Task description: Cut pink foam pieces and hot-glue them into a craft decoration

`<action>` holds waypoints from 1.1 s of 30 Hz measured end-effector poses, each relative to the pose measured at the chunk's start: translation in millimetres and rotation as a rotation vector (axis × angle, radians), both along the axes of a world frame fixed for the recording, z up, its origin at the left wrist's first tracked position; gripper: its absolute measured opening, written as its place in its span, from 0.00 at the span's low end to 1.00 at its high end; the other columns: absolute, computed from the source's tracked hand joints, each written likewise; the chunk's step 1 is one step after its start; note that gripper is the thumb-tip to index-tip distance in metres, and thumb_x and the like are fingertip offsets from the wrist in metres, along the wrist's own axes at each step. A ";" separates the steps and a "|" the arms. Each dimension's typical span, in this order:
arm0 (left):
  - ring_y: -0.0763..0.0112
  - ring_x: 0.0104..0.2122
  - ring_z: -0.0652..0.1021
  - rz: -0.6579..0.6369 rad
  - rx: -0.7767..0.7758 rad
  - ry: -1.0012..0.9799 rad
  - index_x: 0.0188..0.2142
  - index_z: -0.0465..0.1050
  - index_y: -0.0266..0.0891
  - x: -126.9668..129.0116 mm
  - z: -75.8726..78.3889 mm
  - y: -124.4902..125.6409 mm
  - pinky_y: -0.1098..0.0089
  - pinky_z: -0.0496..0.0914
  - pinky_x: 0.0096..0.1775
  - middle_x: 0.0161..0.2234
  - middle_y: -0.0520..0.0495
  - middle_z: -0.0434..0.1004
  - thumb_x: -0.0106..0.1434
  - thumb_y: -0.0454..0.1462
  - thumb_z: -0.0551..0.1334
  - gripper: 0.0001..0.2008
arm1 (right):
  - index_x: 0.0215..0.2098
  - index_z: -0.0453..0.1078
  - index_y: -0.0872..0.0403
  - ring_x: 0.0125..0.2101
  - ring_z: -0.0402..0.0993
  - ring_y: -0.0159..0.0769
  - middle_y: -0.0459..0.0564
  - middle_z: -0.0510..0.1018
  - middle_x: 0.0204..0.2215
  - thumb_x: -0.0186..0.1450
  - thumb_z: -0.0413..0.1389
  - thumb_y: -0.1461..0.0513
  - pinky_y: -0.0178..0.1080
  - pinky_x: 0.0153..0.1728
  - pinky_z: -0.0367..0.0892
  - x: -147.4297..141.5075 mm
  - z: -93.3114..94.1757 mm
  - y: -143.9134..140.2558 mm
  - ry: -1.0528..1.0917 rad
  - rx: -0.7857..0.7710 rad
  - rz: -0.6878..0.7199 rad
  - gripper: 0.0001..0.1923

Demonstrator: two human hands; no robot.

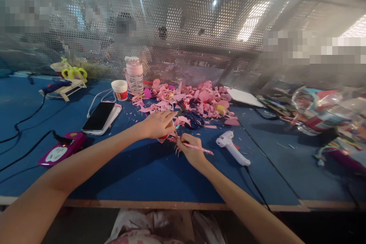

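My left hand (160, 124) reaches over a small red paper cup (163, 137) and holds it against the table; the fingers hide most of the cup. A bit of pink paper shows under the cup's lower edge. Close to its right side, my right hand (191, 150) is closed around a pink pencil (201, 148), whose tip points toward the cup. Just beyond both hands lie dark-handled scissors (194, 120) and a heap of pink paper scraps (197, 97).
A white glue gun (233, 148) with a black cord lies to the right. On the left are a phone (98, 116), a purple power strip (63, 148) and a stack of paper cups (119, 90). A bottle (134, 75) stands before the perforated metal screen (177, 26).
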State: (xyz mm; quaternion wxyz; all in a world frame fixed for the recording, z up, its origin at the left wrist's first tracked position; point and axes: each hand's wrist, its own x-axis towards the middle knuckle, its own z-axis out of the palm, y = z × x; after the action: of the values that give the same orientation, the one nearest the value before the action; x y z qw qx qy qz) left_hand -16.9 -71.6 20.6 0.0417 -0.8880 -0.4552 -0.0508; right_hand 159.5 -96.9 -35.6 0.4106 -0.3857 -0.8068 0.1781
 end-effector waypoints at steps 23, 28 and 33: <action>0.60 0.56 0.58 0.015 -0.029 -0.046 0.59 0.47 0.31 -0.5 0.4 0.8 0.64 0.52 0.53 0.58 0.38 0.54 0.64 0.47 0.42 0.29 | 0.22 0.65 0.55 0.22 0.64 0.32 0.48 0.67 0.20 0.61 0.47 0.69 0.32 0.21 0.58 -52.2 -5.2 -20.6 -0.558 0.644 0.110 0.11; 0.60 0.57 0.57 0.008 -0.043 -0.044 0.59 0.46 0.32 -0.6 1.0 1.2 0.63 0.51 0.53 0.58 0.38 0.54 0.64 0.48 0.41 0.29 | 0.20 0.63 0.54 0.21 0.62 0.30 0.46 0.67 0.19 0.61 0.45 0.69 0.32 0.21 0.55 -46.4 -5.0 -21.9 -0.537 0.636 0.107 0.14; 0.60 0.57 0.57 0.011 -0.046 -0.041 0.59 0.44 0.31 -0.8 0.1 2.1 0.63 0.51 0.53 0.59 0.37 0.53 0.63 0.49 0.41 0.31 | 0.19 0.61 0.54 0.20 0.60 0.29 0.45 0.65 0.18 0.62 0.44 0.69 0.32 0.20 0.53 -29.8 -9.3 -19.9 -0.473 0.606 0.143 0.15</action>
State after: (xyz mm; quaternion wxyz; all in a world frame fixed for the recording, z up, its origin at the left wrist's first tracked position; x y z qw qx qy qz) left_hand -17.7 -69.5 20.7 0.0123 -0.8850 -0.4618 -0.0585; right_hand 129.7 -116.8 -44.9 0.2953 -0.2203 -0.9199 -0.1340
